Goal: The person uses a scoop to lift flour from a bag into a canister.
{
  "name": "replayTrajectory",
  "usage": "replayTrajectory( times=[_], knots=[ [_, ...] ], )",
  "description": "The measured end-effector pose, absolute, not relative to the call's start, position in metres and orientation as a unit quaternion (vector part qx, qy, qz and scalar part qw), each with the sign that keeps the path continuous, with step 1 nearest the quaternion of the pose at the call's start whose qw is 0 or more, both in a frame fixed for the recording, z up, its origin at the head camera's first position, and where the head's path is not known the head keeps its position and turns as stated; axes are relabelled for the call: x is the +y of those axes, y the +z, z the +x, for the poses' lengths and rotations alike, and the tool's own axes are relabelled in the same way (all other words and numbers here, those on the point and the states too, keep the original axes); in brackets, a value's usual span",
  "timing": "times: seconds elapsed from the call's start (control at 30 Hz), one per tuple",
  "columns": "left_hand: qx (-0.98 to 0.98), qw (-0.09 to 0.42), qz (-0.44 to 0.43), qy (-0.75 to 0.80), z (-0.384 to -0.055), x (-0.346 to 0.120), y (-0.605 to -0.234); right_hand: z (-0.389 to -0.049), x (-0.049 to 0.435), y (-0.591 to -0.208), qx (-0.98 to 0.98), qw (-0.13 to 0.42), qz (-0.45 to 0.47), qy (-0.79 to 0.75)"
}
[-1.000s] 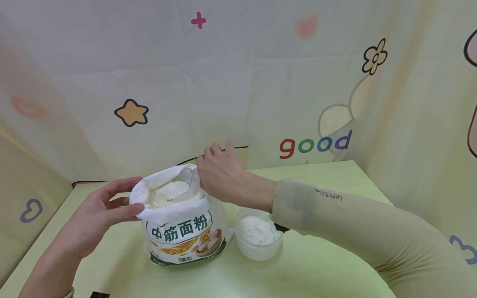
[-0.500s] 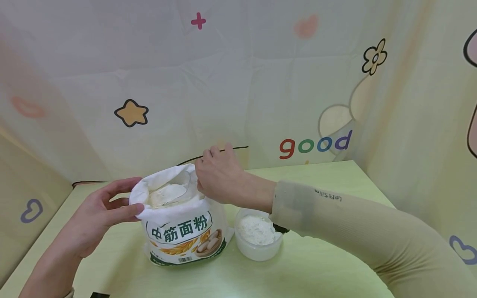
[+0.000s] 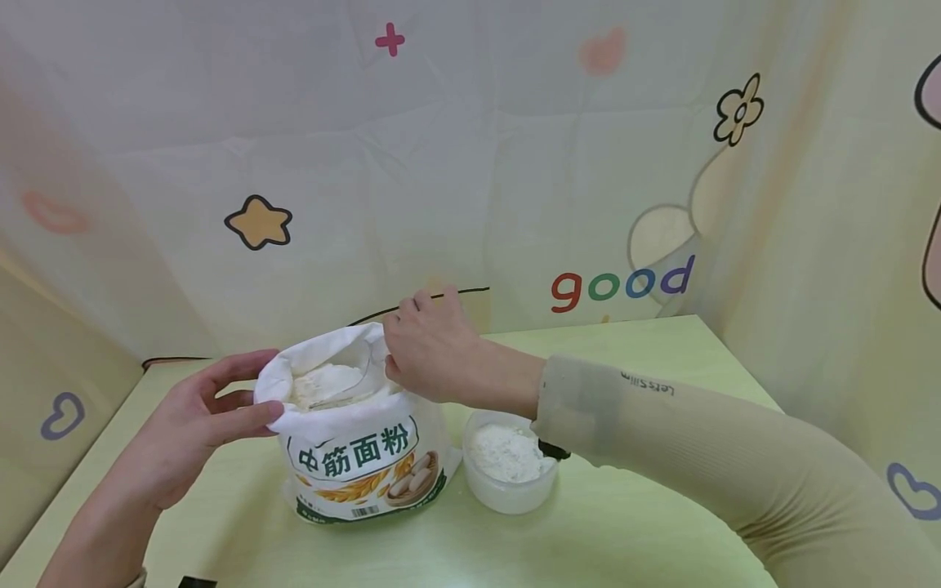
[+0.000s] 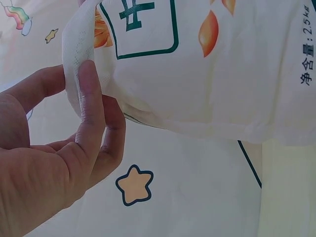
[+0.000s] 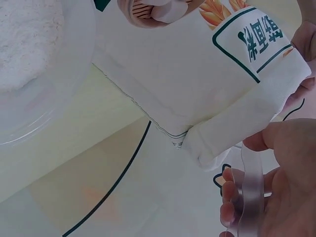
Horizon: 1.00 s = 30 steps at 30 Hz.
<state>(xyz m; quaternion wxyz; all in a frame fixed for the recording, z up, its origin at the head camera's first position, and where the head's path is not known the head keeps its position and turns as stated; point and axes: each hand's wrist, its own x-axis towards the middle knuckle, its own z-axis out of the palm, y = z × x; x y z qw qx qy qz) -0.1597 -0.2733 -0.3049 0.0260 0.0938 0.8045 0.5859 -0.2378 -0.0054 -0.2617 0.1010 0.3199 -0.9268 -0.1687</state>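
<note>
Two hands, head view: the left hand [image 3: 194, 416] pinches the rolled rim [image 3: 331, 423] of the flour bag [image 3: 367, 469]; the right hand [image 3: 434, 347] curls at its right side, its grip hidden.
Flour bag: left of the desk's [image 3: 625, 523] middle, toward the back edge; probably heavy below, soft above, best held by the rim.
Bowl [image 3: 509, 496]: just right of the bag; room seems widest toward the desk's right edge, beneath the sleeve [image 3: 662, 416].
Rim, left wrist view: thumb and fingers nip it, barely parted.
Clear handle [image 5: 253, 192], right wrist view: fingers wrap it; likely stiff, perhaps slick.

A green table [image 3: 625, 523] carries a flour bag [image 3: 360, 453] and (just beside) a bowl [image 3: 509, 496].
</note>
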Motion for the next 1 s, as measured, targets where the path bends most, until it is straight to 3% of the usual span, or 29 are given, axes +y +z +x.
replayTrajectory(
  times=[1.0],
  knots=[
    [0.789, 0.021, 0.100, 0.606, -0.161, -0.274, -0.308, -0.242, 0.016, -0.265, -0.948, 0.059, 0.307, -0.067]
  ],
)
